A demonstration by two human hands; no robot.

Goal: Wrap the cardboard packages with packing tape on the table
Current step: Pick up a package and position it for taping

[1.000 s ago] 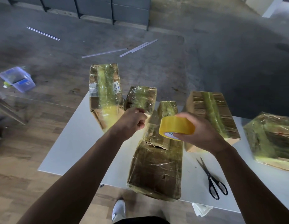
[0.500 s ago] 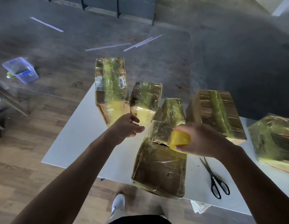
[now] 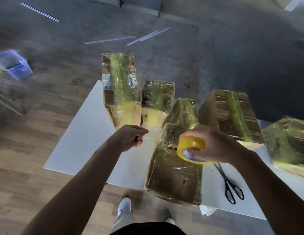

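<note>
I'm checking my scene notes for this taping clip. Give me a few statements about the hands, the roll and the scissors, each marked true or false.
1. The right hand grips the tape roll. True.
2. The scissors are in the left hand. False: they lie on the table, right of the nearest package.
3. The tape roll is held over the nearest package. True.
4. The left hand lies flat on the table. False: its fingers curl, apparently pinching a clear tape strip.

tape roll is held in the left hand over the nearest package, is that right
No. The head view shows the tape roll held in the right hand, not the left, over the nearest package. The left hand pinches the tape strip.
</note>
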